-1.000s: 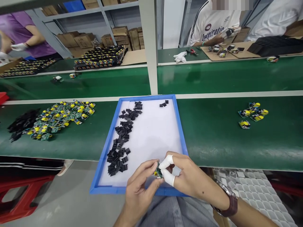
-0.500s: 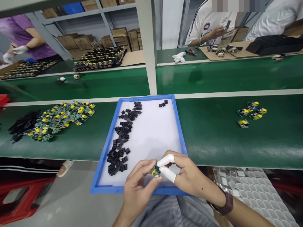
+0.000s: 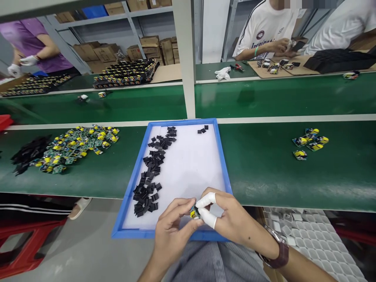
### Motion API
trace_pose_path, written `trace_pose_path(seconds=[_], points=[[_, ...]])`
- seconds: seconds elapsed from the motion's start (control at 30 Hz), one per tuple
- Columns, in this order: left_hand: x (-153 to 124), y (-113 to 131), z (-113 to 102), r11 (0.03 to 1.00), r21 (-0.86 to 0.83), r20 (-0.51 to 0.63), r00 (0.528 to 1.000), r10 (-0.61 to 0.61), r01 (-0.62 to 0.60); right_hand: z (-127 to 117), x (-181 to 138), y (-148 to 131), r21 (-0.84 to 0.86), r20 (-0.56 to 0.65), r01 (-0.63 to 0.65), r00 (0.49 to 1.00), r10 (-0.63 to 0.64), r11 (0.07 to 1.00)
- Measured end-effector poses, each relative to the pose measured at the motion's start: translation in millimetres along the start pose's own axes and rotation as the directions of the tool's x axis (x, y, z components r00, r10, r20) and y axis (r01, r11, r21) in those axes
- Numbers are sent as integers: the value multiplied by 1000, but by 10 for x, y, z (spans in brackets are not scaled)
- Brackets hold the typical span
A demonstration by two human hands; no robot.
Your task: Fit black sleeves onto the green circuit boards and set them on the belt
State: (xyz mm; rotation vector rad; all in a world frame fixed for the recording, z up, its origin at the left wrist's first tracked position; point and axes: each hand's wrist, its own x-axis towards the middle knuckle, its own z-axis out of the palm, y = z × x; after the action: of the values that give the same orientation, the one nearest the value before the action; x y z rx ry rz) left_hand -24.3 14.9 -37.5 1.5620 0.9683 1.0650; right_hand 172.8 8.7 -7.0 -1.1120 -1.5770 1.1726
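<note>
A small green circuit board point(image 3: 194, 212) with a yellow part on it is pinched between the fingertips of my left hand point(image 3: 176, 225). My right hand point(image 3: 225, 213), with white covers on thumb and forefinger, grips the board's right edge. Both hands are over the near end of a blue-rimmed white tray point(image 3: 129, 196). Along the tray's left side lie many small black plastic pieces point(image 3: 152, 160), and a few more black pieces point(image 3: 202, 129) are at its far right corner. My fingers cover much of the board.
Left on the green bench are a heap of circuit boards point(image 3: 73, 149) and a black pile point(image 3: 31, 152). Several boards point(image 3: 311, 139) sit at right. Beyond the post point(image 3: 186, 58), a belt point(image 3: 141, 103) carries parts past co-workers. White plastic pieces point(image 3: 320, 239) fill a spot below right.
My hands stay on the circuit board with barely any shift. On the far belt, the small assemblies have moved right. The co-worker across has moved their hands.
</note>
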Motion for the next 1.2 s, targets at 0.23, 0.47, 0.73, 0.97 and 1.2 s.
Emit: trace_pose_path(seconds=[0.23,0.47,0.73,0.97,1.2], points=[[20,-3,-22,997,-64,21,999,-44,45,-14,71,11,13,9,-76,997,76,997],[38,29,-31,987,-118,11,995,-104,104,-21,-3,-58,-229,62,201,979,-192,952],[68,42,-7,992,-98,-4,997,-79,78,-112,6,46,-303,202,330,939,-278,894],[66,19,-19,990,-131,14,999,-50,52,-44,49,34,37,-49,-49,998,50,998],[53,30,-12,999,-45,6,1000,-4,5,-52,6,-5,9,-36,6,999,-5,1000]])
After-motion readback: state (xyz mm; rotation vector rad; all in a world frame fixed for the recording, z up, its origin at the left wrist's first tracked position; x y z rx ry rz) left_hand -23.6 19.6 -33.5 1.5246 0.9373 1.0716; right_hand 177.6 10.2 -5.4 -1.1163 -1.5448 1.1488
